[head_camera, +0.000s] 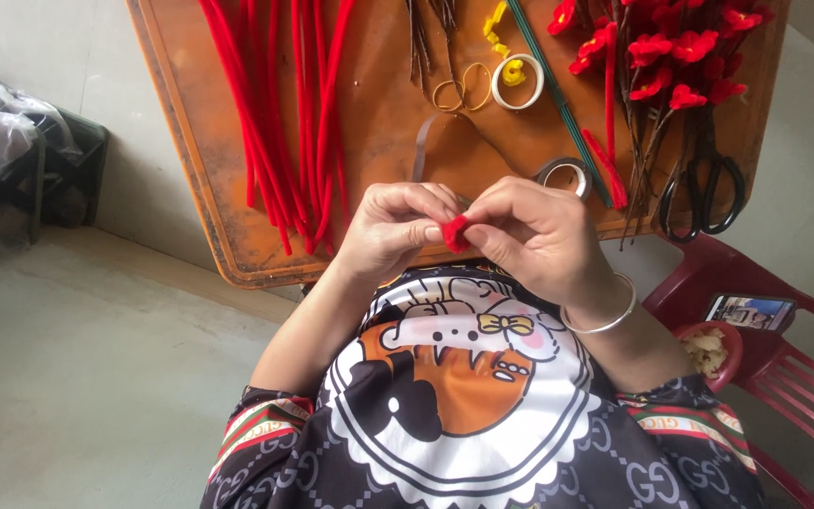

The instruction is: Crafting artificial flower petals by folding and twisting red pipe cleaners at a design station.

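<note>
Down near the front edge of the orange desk [237, 207], both hands meet around a small red fuzzy piece [455, 233]. The left hand [393, 231] pinches it from one side, its fingers [426, 203] curled narrow and tight on the piece, while the right hand [534, 236] grips it from the other side with thumb and forefinger closed on it; a silver bangle [605, 316] circles that wrist. The piece sits above the person's lap, just off the desk's edge. On the desk, a bundle of long red fuzzy stems [284, 123] lies to the left, and a cluster of finished red flowers [671, 57] on dark stalks lies to the right, beside black scissors [704, 184]. Two tape rolls [517, 83] and yellow rings [463, 90] lie between them. A red plastic chair [784, 349] stands at the right, bearing a phone [751, 311] and a small red bowl [708, 353].
</note>
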